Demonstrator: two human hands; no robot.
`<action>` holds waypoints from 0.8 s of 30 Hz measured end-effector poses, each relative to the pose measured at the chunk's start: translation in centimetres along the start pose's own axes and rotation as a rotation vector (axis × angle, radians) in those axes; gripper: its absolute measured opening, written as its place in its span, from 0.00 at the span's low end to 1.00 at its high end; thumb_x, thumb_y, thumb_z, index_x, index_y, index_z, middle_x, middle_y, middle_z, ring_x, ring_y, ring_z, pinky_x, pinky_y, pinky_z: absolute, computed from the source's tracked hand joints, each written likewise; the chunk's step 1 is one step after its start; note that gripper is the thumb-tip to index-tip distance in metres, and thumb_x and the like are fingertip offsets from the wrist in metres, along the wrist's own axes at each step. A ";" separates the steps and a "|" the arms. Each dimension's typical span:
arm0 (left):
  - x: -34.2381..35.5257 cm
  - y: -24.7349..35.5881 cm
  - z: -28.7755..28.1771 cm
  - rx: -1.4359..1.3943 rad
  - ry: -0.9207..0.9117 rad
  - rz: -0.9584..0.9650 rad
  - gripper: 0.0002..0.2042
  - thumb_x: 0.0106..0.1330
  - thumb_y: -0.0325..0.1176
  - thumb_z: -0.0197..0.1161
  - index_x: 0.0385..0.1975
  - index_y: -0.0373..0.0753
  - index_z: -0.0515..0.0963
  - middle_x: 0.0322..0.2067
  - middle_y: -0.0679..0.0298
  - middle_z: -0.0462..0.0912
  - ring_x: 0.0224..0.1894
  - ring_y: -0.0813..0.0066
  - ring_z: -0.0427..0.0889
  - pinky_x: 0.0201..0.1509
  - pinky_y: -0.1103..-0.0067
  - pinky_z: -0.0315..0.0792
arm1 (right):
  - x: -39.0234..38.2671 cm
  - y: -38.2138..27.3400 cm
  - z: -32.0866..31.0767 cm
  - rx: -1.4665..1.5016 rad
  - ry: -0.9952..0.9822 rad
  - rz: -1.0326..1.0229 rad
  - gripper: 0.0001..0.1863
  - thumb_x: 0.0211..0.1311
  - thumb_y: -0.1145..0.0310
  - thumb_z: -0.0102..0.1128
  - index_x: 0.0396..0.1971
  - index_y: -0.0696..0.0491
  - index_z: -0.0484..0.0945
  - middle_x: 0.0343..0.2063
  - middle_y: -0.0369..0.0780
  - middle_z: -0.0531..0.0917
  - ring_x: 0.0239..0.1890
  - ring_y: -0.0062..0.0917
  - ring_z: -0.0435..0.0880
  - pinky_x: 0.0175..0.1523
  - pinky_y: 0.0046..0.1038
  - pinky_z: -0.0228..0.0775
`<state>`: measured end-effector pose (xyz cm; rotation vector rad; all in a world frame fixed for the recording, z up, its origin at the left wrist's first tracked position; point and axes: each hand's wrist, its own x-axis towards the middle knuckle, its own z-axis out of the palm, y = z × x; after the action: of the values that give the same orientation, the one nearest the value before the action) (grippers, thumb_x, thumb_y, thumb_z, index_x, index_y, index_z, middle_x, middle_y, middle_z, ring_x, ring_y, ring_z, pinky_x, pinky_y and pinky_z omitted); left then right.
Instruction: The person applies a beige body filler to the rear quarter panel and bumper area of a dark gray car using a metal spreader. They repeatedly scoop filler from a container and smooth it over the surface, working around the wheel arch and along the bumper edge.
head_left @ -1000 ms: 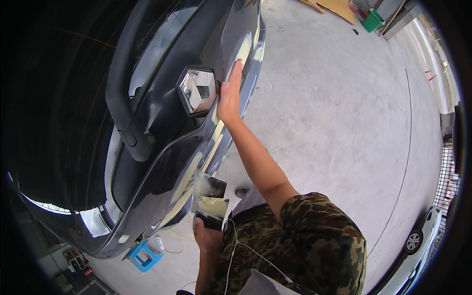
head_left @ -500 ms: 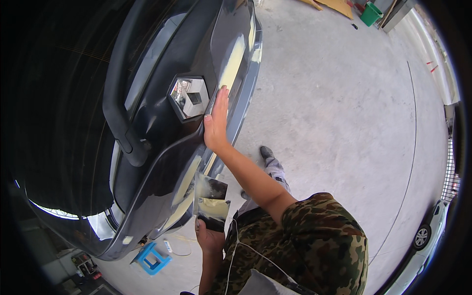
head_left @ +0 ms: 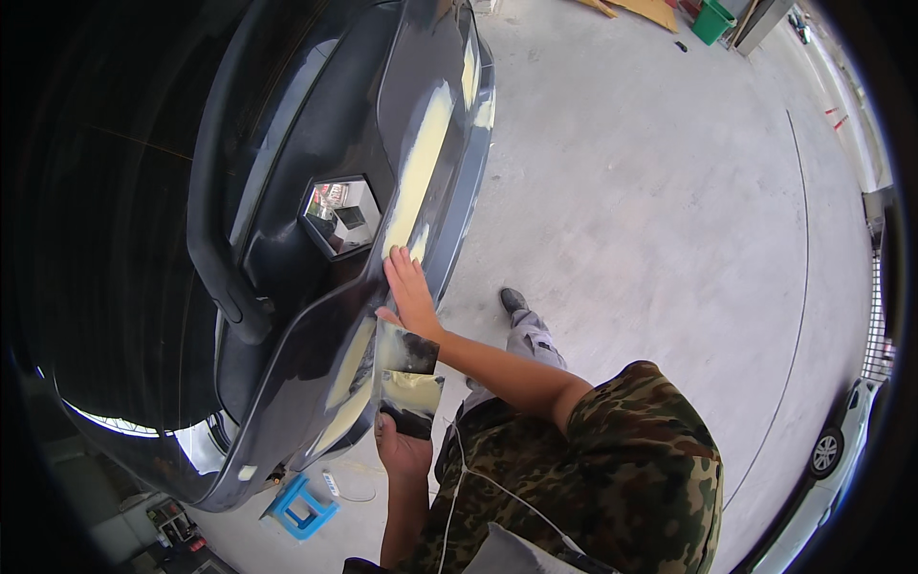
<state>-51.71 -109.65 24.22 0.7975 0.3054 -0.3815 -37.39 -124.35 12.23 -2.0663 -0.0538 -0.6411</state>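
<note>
A dark car's tailgate (head_left: 316,359), streaked with cream body filler (head_left: 421,163), runs along my left. My right hand (head_left: 413,298) rests on it just below the diamond-shaped shiny badge (head_left: 341,216), fingers stretched out with their tips at the lower end of the long filler streak. Lower down, my left hand (head_left: 404,452) grips a flat dark filler board (head_left: 411,422) smeared with cream filler. Another smeared grey-and-black rectangle (head_left: 409,350) shows just above it; whether the two are joined I cannot tell. More filler patches (head_left: 346,413) lie on the bodywork beside the board.
Left of the badge is a black rear wiper arm (head_left: 212,210). A blue step stool (head_left: 301,505) and a white power strip (head_left: 330,482) are on the grey concrete floor (head_left: 631,210). A green bucket (head_left: 712,21) stands far right; a silver car (head_left: 834,469) is at the right edge.
My right hand has slid down the tailgate, from beside the badge to below it, closer to the board. The left hand keeps its hold. The view has shifted slightly.
</note>
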 end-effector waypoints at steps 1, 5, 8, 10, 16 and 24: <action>0.3 -0.1 0.4 0.006 -0.009 0.007 0.28 0.78 0.42 0.50 0.70 0.32 0.59 0.68 0.54 0.67 0.68 0.57 0.68 0.74 0.61 0.58 | 0.1 0.7 -1.5 0.004 -0.031 0.075 0.42 0.72 0.51 0.48 0.73 0.66 0.48 0.76 0.54 0.48 0.79 0.50 0.41 0.78 0.50 0.32; 1.6 -0.3 2.1 -0.036 -0.019 -0.001 0.28 0.77 0.43 0.52 0.70 0.33 0.60 0.68 0.55 0.67 0.68 0.57 0.68 0.74 0.61 0.59 | 9.1 4.9 -5.1 0.113 0.330 0.293 0.38 0.77 0.54 0.39 0.75 0.65 0.45 0.76 0.54 0.46 0.79 0.48 0.39 0.79 0.46 0.30; 2.4 -1.1 3.3 -0.069 -0.050 0.013 0.28 0.77 0.43 0.51 0.71 0.33 0.59 0.68 0.55 0.67 0.69 0.57 0.68 0.74 0.61 0.58 | 19.3 9.1 -8.2 0.148 0.460 0.298 0.37 0.79 0.53 0.36 0.75 0.64 0.43 0.77 0.53 0.43 0.80 0.46 0.37 0.79 0.42 0.28; 2.3 -1.4 3.9 -0.073 -0.055 0.020 0.28 0.78 0.43 0.50 0.71 0.33 0.58 0.69 0.55 0.66 0.69 0.56 0.67 0.74 0.61 0.58 | 24.1 10.7 -9.7 0.332 0.484 0.467 0.38 0.79 0.51 0.35 0.75 0.63 0.42 0.77 0.53 0.42 0.80 0.45 0.36 0.80 0.41 0.27; 3.3 -1.6 4.4 -0.081 -0.017 0.000 0.29 0.78 0.45 0.49 0.72 0.33 0.57 0.69 0.54 0.65 0.70 0.56 0.66 0.75 0.61 0.57 | 22.5 8.8 -9.0 0.139 0.407 0.267 0.38 0.78 0.52 0.36 0.75 0.62 0.43 0.77 0.52 0.42 0.80 0.44 0.37 0.80 0.40 0.27; 4.1 -3.1 6.6 -0.065 0.032 0.062 0.27 0.77 0.43 0.50 0.69 0.32 0.61 0.67 0.54 0.68 0.68 0.58 0.68 0.73 0.61 0.60 | 14.0 4.4 -7.0 0.115 0.174 0.085 0.40 0.76 0.53 0.38 0.75 0.65 0.43 0.77 0.54 0.43 0.79 0.47 0.36 0.79 0.43 0.28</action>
<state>-48.61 -117.40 25.01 0.7480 0.3203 -0.2998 -27.04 -135.36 18.21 -1.8848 0.0954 -0.7453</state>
